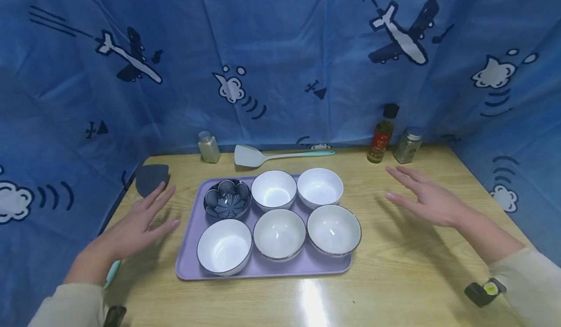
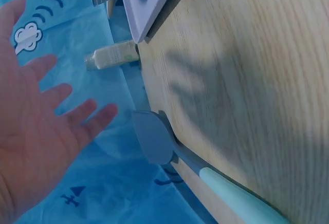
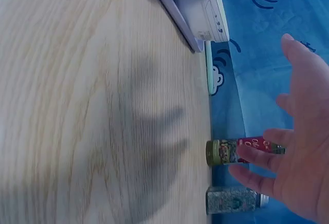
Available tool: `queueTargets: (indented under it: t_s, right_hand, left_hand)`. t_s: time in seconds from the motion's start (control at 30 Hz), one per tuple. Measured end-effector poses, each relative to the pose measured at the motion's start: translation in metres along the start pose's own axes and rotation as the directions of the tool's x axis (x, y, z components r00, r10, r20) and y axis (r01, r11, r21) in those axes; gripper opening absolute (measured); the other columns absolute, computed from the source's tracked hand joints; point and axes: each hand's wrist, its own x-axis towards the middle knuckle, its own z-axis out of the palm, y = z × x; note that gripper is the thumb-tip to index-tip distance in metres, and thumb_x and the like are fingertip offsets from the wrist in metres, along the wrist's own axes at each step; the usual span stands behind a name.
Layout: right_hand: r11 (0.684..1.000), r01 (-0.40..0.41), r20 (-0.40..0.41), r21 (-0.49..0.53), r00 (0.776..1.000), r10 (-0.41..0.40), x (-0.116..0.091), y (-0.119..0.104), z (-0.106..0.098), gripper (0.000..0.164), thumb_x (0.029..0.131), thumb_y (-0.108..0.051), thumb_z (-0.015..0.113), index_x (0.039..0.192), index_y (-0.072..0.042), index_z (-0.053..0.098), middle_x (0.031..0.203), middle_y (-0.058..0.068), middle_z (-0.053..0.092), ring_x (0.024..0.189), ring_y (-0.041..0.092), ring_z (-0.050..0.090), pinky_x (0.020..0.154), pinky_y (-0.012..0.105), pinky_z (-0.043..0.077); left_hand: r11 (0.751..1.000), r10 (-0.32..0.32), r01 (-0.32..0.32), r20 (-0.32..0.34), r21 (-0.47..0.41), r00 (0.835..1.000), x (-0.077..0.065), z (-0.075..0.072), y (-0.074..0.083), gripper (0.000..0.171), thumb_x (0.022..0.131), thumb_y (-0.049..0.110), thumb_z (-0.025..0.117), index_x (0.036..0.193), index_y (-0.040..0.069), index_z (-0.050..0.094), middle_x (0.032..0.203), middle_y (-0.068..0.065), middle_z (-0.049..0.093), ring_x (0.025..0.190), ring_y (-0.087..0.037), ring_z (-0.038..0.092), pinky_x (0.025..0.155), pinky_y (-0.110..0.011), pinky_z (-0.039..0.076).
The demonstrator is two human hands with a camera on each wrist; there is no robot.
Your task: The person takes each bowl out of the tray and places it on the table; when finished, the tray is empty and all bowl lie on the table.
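Note:
Between the two hands in the head view lies a lilac tray (image 1: 186,263) bearing several bowls. One is a dark patterned bowl (image 1: 228,199) at the tray's back left; the others are white inside, such as the front-left white bowl (image 1: 225,246). My left hand (image 1: 131,227) hovers left of the tray with fingers extended, near a dark-headed spatula (image 1: 152,180). To the right of the tray, my right hand (image 1: 427,200) hangs over the table, fingers spread and holding nothing. Both palms face inward, apart from the tray and bowls.
Along the back edge stand a pale shaker jar (image 1: 209,147), an oil bottle (image 1: 380,139) with a red label, and a glass spice jar (image 1: 408,145). A light spatula (image 1: 250,156) with a mint handle lies behind the tray. Blue printed cloth (image 1: 280,73) surrounds the wooden table (image 1: 394,278).

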Motion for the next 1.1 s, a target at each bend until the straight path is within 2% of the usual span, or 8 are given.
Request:
queueTargets:
  t_s: [0.13, 0.2, 0.43, 0.5, 0.6, 0.7, 0.93, 1.1]
  right_hand:
    - [0.995, 0.032, -0.006, 0.095, 0.999, -0.032, 0.006, -0.003, 0.008, 0.068, 0.102, -0.048, 0.051, 0.159, -0.018, 0.029, 0.158, 0.025, 0.030, 0.118, 0.038, 0.060, 0.091, 0.057, 0.051]
    - [0.990, 0.041, -0.003, 0.136, 0.999, -0.041, 0.009, -0.004, 0.012, 0.066, 0.103, -0.046, 0.051, 0.158, -0.017, 0.030, 0.157, 0.024, 0.033, 0.110, 0.032, 0.063, 0.087, 0.052, 0.052]
    - [0.963, 0.026, 0.019, 0.270, 0.999, -0.032, 0.022, -0.010, 0.020, 0.063, 0.104, -0.044, 0.048, 0.158, -0.017, 0.030, 0.157, 0.021, 0.036, 0.110, 0.035, 0.062, 0.088, 0.052, 0.052]
    - [0.940, 0.043, 0.031, 0.338, 0.998, -0.056, 0.028, -0.011, 0.023, 0.061, 0.105, -0.040, 0.048, 0.158, -0.016, 0.030, 0.156, 0.020, 0.038, 0.104, 0.034, 0.063, 0.083, 0.047, 0.054]
    - [0.885, 0.059, 0.064, 0.463, 0.993, -0.099, 0.038, -0.010, 0.029, 0.058, 0.106, -0.035, 0.048, 0.158, -0.016, 0.031, 0.154, 0.022, 0.040, 0.094, 0.031, 0.066, 0.076, 0.040, 0.056]
    - [0.829, 0.053, 0.089, 0.557, 0.988, -0.122, 0.046, -0.008, 0.035, 0.055, 0.107, -0.032, 0.045, 0.158, -0.016, 0.030, 0.154, 0.025, 0.040, 0.095, 0.030, 0.068, 0.076, 0.038, 0.058]
    - [0.717, 0.014, 0.118, 0.697, 0.984, -0.134, 0.060, -0.008, 0.045, 0.055, 0.108, -0.033, 0.043, 0.158, -0.014, 0.029, 0.155, 0.027, 0.036, 0.094, 0.032, 0.072, 0.079, 0.040, 0.059]
    - [0.653, -0.062, 0.173, 0.755, 0.979, -0.107, 0.067, -0.013, 0.058, 0.061, 0.105, -0.033, 0.050, 0.158, -0.013, 0.028, 0.157, 0.026, 0.035, 0.092, 0.031, 0.074, 0.080, 0.038, 0.060]
  left_hand:
    - [0.997, 0.012, -0.011, 0.013, -0.076, 1.000, -0.001, 0.004, -0.004, 0.081, 0.098, 0.052, 0.056, 0.162, 0.028, 0.010, 0.168, -0.017, 0.001, 0.143, -0.058, 0.019, 0.102, -0.068, 0.040]
    - [0.994, 0.007, -0.005, 0.019, -0.110, 1.000, -0.003, 0.008, -0.005, 0.080, 0.098, 0.051, 0.056, 0.162, 0.027, 0.013, 0.167, -0.020, 0.004, 0.142, -0.057, 0.026, 0.093, -0.062, 0.050]
    - [0.974, -0.042, 0.047, 0.024, -0.221, 0.999, -0.009, 0.020, -0.009, 0.077, 0.097, 0.049, 0.059, 0.160, 0.022, 0.024, 0.162, -0.022, 0.025, 0.122, -0.042, 0.056, 0.084, -0.054, 0.055]
    - [0.959, -0.062, 0.067, 0.029, -0.276, 0.998, -0.011, 0.026, -0.010, 0.077, 0.096, 0.048, 0.062, 0.159, 0.019, 0.027, 0.159, -0.021, 0.030, 0.117, -0.037, 0.059, 0.078, -0.047, 0.057]
    - [0.924, -0.098, 0.108, 0.046, -0.367, 0.994, -0.013, 0.035, -0.011, 0.079, 0.094, 0.047, 0.066, 0.158, 0.019, 0.029, 0.156, -0.021, 0.035, 0.110, -0.028, 0.062, 0.064, -0.036, 0.057]
    - [0.888, -0.121, 0.130, 0.050, -0.442, 0.991, -0.014, 0.041, -0.012, 0.079, 0.093, 0.043, 0.069, 0.158, 0.019, 0.031, 0.153, -0.022, 0.041, 0.100, -0.018, 0.063, 0.058, -0.035, 0.057]
    - [0.820, -0.128, 0.147, 0.074, -0.553, 0.989, -0.012, 0.050, -0.016, 0.079, 0.092, 0.033, 0.072, 0.158, 0.018, 0.030, 0.142, -0.025, 0.052, 0.093, -0.010, 0.063, 0.062, -0.036, 0.059]
    - [0.738, -0.122, 0.162, 0.107, -0.655, 0.987, -0.014, 0.057, -0.021, 0.081, 0.092, 0.024, 0.072, 0.158, 0.011, 0.027, 0.136, -0.029, 0.052, 0.095, -0.007, 0.065, 0.064, -0.039, 0.059]
